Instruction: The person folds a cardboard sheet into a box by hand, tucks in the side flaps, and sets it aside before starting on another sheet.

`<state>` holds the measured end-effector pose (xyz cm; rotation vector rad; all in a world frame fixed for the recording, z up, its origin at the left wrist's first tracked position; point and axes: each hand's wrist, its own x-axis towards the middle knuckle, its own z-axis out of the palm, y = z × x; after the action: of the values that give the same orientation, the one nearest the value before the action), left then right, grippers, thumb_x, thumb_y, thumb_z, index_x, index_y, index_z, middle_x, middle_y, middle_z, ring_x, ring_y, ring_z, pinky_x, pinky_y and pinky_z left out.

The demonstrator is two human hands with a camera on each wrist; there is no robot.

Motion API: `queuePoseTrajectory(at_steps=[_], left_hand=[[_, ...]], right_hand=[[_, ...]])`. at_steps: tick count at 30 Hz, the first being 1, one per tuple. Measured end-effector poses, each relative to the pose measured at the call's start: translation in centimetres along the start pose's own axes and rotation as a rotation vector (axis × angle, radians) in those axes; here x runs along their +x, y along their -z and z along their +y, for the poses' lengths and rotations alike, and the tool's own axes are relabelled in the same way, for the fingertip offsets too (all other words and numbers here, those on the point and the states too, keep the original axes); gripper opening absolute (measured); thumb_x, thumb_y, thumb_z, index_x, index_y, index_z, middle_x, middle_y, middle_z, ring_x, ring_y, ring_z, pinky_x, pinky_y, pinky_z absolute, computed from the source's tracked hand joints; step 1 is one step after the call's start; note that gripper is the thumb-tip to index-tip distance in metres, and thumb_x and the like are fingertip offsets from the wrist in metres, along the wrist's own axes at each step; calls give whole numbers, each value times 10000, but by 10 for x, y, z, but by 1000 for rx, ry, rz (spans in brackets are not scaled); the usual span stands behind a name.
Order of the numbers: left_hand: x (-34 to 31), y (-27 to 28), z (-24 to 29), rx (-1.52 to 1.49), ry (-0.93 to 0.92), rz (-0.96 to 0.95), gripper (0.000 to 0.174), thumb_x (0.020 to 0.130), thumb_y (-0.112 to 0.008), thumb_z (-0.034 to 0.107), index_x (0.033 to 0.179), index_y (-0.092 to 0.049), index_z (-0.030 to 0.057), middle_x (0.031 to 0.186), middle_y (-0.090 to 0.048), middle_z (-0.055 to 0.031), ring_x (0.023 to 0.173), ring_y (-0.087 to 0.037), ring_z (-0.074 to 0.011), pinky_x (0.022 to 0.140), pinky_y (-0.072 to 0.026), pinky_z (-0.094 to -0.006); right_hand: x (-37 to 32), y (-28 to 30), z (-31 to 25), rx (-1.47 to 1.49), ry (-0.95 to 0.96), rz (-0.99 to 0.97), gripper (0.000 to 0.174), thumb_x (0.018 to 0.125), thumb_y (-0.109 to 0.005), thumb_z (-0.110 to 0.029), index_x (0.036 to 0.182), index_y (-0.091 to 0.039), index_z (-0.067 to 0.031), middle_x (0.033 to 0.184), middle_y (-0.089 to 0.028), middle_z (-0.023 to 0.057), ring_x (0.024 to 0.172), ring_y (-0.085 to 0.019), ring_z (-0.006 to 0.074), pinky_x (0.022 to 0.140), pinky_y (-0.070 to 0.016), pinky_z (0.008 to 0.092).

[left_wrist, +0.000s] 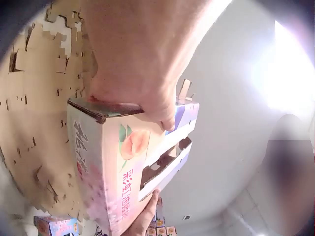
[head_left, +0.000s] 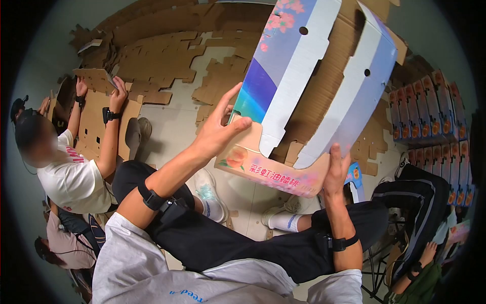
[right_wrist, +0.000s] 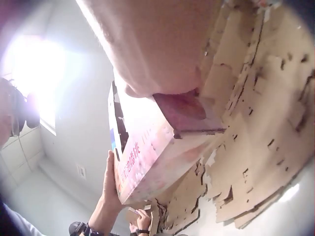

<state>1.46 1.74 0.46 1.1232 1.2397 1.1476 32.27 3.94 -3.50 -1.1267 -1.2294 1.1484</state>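
A printed cardboard fruit box, with a peach picture and pink lettering on its near end, is held up in front of me at a tilt. Two white-edged flaps run along its top, and a long gap between them shows the brown inside. My left hand grips the near left corner, thumb over the top edge. At the near right corner my right hand holds the box with its thumb up along the side. In the left wrist view the end panel faces the camera; the right fingers' undersides are hidden.
Flat brown cardboard sheets cover much of the floor ahead. Finished-looking printed boxes stand stacked at the right. Another person at the left handles a brown cardboard piece. A small printed box sits beyond my right hand.
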Motion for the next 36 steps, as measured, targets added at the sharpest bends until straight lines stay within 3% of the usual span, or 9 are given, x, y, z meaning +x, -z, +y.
queuePoseTrajectory(at_steps=[3, 5, 8, 9, 13, 25, 28, 32, 36], left_hand=[[-5, -10, -1, 274, -175, 154, 907, 926, -780, 360, 1670, -290, 195, 1373, -568, -190, 1290, -542, -325, 1149, -375, -498], [-15, -16, 8, 845, -459, 397, 830, 917, -761, 323, 1642, -375, 195, 1370, -585, -171, 1294, -545, -340, 1154, -371, -510], [-19, -5, 27, 1228, -938, -166, 611, 897, -733, 294, 1483, -600, 180, 1429, -554, -147, 1443, -450, -294, 1224, -311, -507], [-20, -15, 29, 1199, -902, -340, 319, 892, -727, 280, 1166, -748, 118, 1178, -619, -113, 1307, -559, -303, 1212, -338, -528], [-38, -29, 11, 1077, -785, -545, 229, 912, -707, 286, 841, -626, 84, 947, -554, -105, 1079, -629, -291, 1158, -403, -503], [-69, -40, 52, 941, -905, -611, 286, 933, -694, 311, 773, -619, 87, 766, -560, -46, 754, -590, -229, 798, -463, -370], [-90, -47, 12, 871, -815, -738, 314, 921, -721, 277, 687, -628, 89, 719, -532, -30, 775, -596, -203, 781, -481, -365], [-135, -69, -32, 729, -790, -834, 449, 979, -666, 324, 602, -637, 82, 653, -570, -40, 730, -629, -204, 715, -493, -353], [-159, -71, -26, 944, -594, -1032, 519, 1012, -608, 355, 584, -625, 61, 597, -597, -52, 602, -648, -233, 602, -510, -384]], right_hand=[[10, -1, -15, -34, -38, -28, 666, 1048, -634, -479, 1407, -534, 73, 1349, -616, 159, 1222, -570, 224, 1082, -423, 351], [9, 0, -16, -31, -113, -65, 631, 1050, -639, -454, 1402, -545, 62, 1314, -636, 143, 1182, -589, 201, 1047, -445, 330], [6, 1, -12, -31, -278, -145, 597, 1045, -653, -430, 1398, -563, 43, 1254, -667, 126, 1116, -618, 173, 987, -479, 308], [4, 0, -12, -55, -333, -168, 594, 1040, -661, -428, 1397, -569, 38, 1238, -674, 124, 1098, -625, 169, 970, -488, 305], [-9, 1, -14, -100, -507, -234, 600, 1017, -691, -423, 1387, -578, 35, 1226, -682, 136, 1082, -644, 187, 952, -505, 313], [-65, 34, -55, -72, -512, -421, 726, 1055, -650, -352, 1560, -279, 14, 1445, -506, 174, 1366, -444, 222, 1154, -376, 381], [-76, 53, -37, -201, -711, -590, 738, 1047, -663, -340, 1566, -273, 11, 1438, -505, 168, 1354, -463, 224, 1147, -388, 388], [-73, 55, -40, -535, -843, -885, 793, 1032, -671, -426, 1578, -335, 42, 1323, -641, 284, 1180, -668, 327, 1028, -513, 396], [-51, 54, -27, -796, -508, -768, 824, 1028, -663, -468, 1557, -362, 88, 1307, -638, 361, 1161, -697, 412, 1011, -534, 423]])
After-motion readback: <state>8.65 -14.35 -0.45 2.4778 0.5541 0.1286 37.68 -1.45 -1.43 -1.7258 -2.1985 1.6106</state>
